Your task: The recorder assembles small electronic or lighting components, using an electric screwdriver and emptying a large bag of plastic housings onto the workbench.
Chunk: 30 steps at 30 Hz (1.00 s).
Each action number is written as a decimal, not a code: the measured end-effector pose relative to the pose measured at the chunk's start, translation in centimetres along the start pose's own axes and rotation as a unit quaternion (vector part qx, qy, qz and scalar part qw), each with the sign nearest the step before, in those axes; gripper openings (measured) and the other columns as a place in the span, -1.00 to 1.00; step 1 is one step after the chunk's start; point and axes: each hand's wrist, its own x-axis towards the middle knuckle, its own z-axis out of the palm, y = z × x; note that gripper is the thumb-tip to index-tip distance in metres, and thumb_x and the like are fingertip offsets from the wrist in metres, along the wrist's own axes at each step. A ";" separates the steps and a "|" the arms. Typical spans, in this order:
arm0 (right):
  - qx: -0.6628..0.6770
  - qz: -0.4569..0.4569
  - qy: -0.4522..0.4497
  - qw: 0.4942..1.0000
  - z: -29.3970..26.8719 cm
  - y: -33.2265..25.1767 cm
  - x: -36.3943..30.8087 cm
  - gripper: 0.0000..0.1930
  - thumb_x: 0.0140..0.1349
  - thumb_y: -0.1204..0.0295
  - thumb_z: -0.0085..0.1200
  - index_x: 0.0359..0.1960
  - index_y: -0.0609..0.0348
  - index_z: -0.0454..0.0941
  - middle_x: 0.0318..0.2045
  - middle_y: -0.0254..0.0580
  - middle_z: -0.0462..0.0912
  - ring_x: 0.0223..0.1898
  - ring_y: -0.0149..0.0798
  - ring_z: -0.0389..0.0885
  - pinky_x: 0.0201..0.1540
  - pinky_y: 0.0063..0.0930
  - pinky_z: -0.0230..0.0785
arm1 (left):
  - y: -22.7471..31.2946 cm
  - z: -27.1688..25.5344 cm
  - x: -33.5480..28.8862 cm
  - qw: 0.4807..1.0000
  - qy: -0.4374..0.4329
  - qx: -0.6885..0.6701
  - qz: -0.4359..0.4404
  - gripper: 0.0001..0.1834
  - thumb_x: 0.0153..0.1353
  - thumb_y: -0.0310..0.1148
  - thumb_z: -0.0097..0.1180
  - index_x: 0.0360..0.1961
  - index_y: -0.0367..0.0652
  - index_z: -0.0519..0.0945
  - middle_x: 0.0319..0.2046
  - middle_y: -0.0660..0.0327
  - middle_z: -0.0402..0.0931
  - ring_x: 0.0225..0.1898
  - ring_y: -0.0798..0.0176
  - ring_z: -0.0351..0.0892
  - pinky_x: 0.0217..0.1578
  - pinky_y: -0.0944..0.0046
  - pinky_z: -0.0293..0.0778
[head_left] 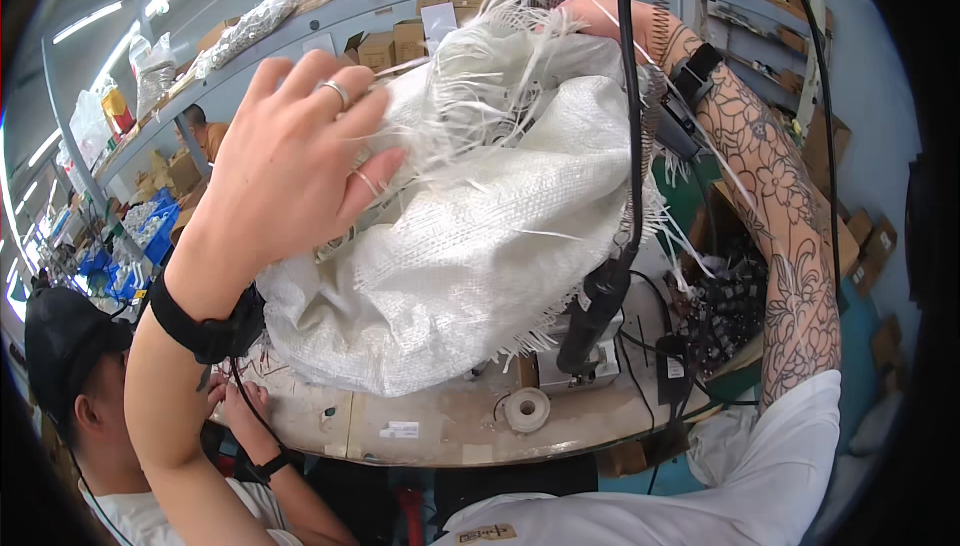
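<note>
A white woven plastic sack [480,246] is held up over the workbench, bulging and crumpled, with long loose strands fraying from its top edge. My left hand [300,146], with a ring on one finger, is at the sack's upper left side. Its fingers are bent but apart from the thumb, and I see nothing gripped between them. Behind the top right of the sack, my right hand [592,14] is closed on the frayed edge, its fingertips partly hidden by strands. What the sack contains is hidden.
A black power screwdriver [597,301] hangs on a cable and coiled spring before the sack. On the workbench [430,416] lies a roll of tape [527,410]. Small black parts fill a box [720,306] at right. A co-worker [90,376] sits close at left.
</note>
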 end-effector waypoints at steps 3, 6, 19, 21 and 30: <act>0.043 0.034 -0.002 0.998 0.0 0.5 -0.9 -0.71 0.31 0.39 0.05 -0.02 0.25 0.62 -0.13 -0.21 0.68 -0.24 -0.31 0.63 -0.12 -0.54 0.49 | -0.9 2.3 -0.9 0.996 -0.057 0.003 -0.072 -0.59 0.08 -0.16 0.27 -0.09 -0.18 0.60 -0.14 0.15 0.55 -0.16 -0.01 0.49 -0.12 0.14 0.40; 0.081 -0.004 0.023 0.996 0.5 -1.9 -3.2 -0.51 0.28 0.21 0.10 0.17 0.23 0.48 0.04 -0.16 0.60 -0.02 -0.37 0.56 0.08 -0.57 0.39 | -3.0 4.1 -2.5 0.970 -0.122 -0.113 -0.177 -0.61 0.15 -0.15 0.24 -0.11 -0.20 0.60 -0.28 0.18 0.61 -0.32 0.10 0.56 -0.28 0.21 0.45; -0.001 0.093 0.027 0.995 2.2 -1.7 -0.5 -0.70 0.27 0.36 0.02 -0.29 0.43 0.64 -0.37 -0.15 0.66 -0.41 -0.41 0.51 -0.34 -0.38 0.43 | -7.7 6.5 -4.2 0.612 -0.165 -0.542 -0.552 -0.64 0.15 -0.36 0.20 -0.09 -0.40 0.58 -0.29 0.18 0.61 -0.32 0.33 0.59 -0.30 0.30 0.52; -0.187 0.032 -0.103 0.976 1.1 -2.6 -1.2 -0.76 0.20 0.42 0.04 -0.29 0.41 0.62 -0.39 -0.17 0.65 -0.42 -0.38 0.53 -0.35 -0.38 0.44 | -7.4 7.0 -4.0 0.669 -0.248 -0.499 -0.492 -0.72 0.12 -0.37 0.23 -0.17 -0.30 0.57 -0.23 0.19 0.58 -0.19 0.34 0.55 -0.18 0.28 0.46; -0.172 0.108 0.012 0.979 2.9 -2.0 -0.8 -0.82 0.12 0.39 0.09 -0.29 0.17 0.64 -0.38 -0.24 0.62 -0.35 -0.34 0.53 -0.28 -0.38 0.36 | -2.0 6.1 -3.5 0.988 0.080 -0.123 -0.038 -0.66 -0.14 -0.67 0.05 -0.24 -0.22 0.52 -0.25 0.11 0.47 -0.23 0.02 0.43 -0.17 0.20 0.35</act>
